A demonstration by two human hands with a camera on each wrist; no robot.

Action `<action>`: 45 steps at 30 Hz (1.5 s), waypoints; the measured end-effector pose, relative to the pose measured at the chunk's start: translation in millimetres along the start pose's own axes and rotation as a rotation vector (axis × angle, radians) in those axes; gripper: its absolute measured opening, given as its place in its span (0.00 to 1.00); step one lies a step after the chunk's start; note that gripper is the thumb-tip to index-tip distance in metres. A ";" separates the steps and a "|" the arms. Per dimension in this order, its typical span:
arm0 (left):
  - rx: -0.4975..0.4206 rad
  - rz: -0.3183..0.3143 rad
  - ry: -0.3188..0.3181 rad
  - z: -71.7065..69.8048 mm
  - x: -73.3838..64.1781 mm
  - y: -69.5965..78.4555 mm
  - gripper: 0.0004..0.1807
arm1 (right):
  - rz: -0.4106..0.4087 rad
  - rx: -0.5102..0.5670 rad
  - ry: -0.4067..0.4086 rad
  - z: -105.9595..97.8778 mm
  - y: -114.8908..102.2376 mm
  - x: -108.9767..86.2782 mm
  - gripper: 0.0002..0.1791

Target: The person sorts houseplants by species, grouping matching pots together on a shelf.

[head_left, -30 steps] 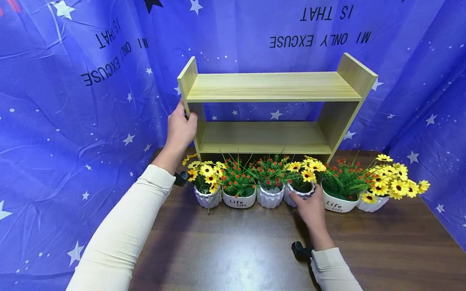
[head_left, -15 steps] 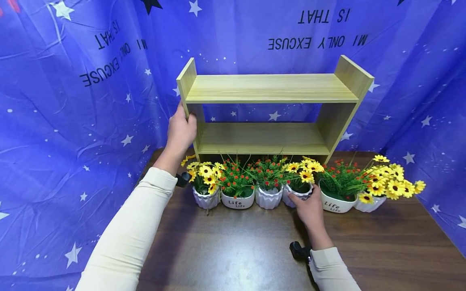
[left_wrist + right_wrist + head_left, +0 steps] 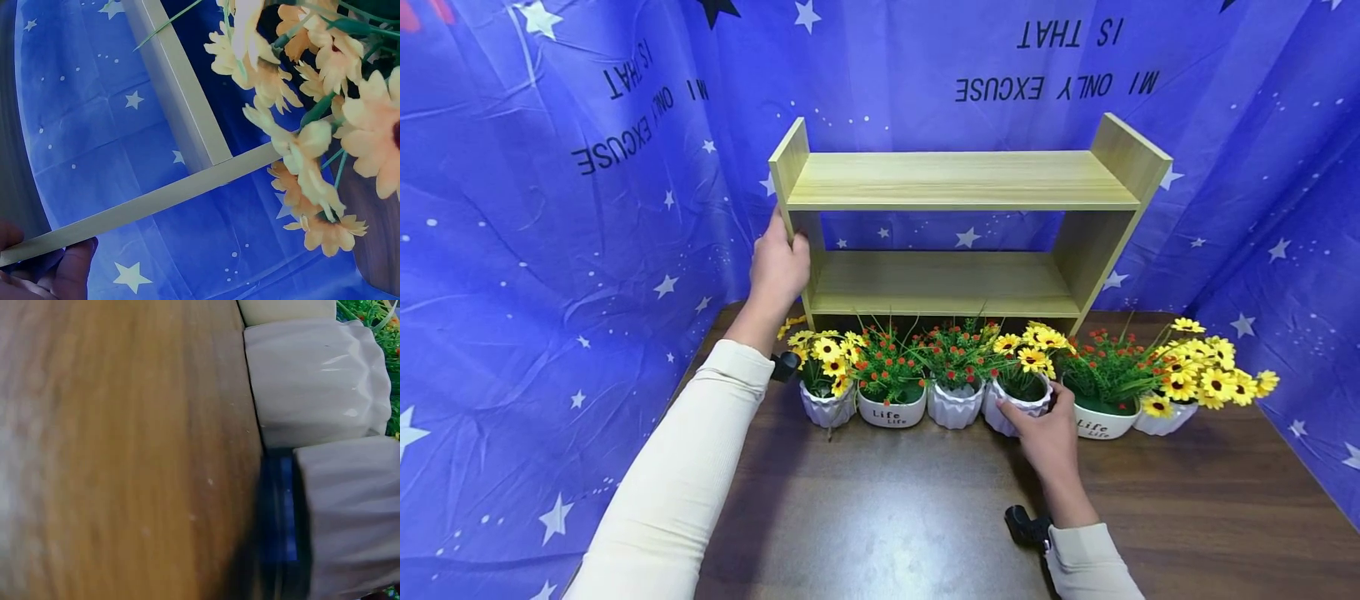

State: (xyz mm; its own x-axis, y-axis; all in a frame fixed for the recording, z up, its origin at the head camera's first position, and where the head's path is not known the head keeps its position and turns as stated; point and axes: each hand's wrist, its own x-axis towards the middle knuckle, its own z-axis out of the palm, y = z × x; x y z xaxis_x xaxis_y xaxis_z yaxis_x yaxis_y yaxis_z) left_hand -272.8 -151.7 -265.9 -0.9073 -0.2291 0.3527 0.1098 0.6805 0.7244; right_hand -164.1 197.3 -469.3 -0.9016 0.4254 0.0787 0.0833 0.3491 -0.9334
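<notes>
My left hand [image 3: 779, 265] grips the left side panel of a pale wooden shelf [image 3: 962, 183], thumb at the front; in the left wrist view, fingers [image 3: 74, 265] show on both sides of the panel edge. My right hand [image 3: 1051, 429] holds a white fluted flowerpot [image 3: 1017, 408] with yellow daisy-like flowers [image 3: 1033, 346], thumb and fingers around its sides. In the right wrist view this flowerpot [image 3: 356, 515] sits slightly above the tabletop line, a dark blue strip showing beneath it. The hand itself is out of that view.
Left of the held pot stand a fluted pot with red flowers [image 3: 955, 407], an oval "Life" pot [image 3: 891, 412] and a fluted yellow-flower pot [image 3: 827, 408]. To its right are another "Life" pot [image 3: 1105, 423] and a yellow-flower pot [image 3: 1165, 419]. Blue starred cloth [image 3: 880, 75] surrounds the wooden table [image 3: 850, 517].
The right hand and its flowerpot have shifted slightly toward me and up from the row. The left hand keeps its grip on the shelf; the head view has shifted a little.
</notes>
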 end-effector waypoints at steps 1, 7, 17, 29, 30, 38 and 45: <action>-0.001 0.002 -0.003 0.3 0.5 -0.1 0.25 | -0.013 0.006 0.008 -1.2 -1.1 -0.9 0.49; -0.003 0.022 0.006 -0.5 -0.5 -1.6 0.26 | -0.054 0.031 0.054 -5.9 -8.2 -5.5 0.48; -0.021 0.026 -0.011 -2.0 -0.6 -0.3 0.25 | -0.105 0.097 0.135 -19.4 -25.9 -10.1 0.45; -0.037 0.021 -0.018 -0.4 -0.3 -1.0 0.25 | -0.236 0.063 0.195 -46.5 -73.2 -11.7 0.43; -0.037 0.018 -0.021 0.1 -0.5 -1.3 0.25 | -0.250 0.068 0.203 -49.2 -78.0 -12.2 0.43; -0.022 0.006 -0.020 -0.3 -1.4 -2.9 0.26 | -0.385 0.112 0.264 -70.3 -122.2 -10.4 0.40; -0.041 0.017 -0.028 -1.9 -1.7 -2.3 0.25 | -0.484 0.166 0.293 -91.5 -163.4 7.2 0.40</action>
State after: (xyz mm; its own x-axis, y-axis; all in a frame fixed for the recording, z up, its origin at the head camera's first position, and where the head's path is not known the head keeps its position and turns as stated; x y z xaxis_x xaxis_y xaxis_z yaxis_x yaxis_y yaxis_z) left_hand -270.8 -154.2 -267.1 -0.9160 -0.1977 0.3491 0.1415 0.6550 0.7423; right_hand -145.4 219.7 -284.2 -0.6639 0.4713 0.5807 -0.3975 0.4354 -0.8078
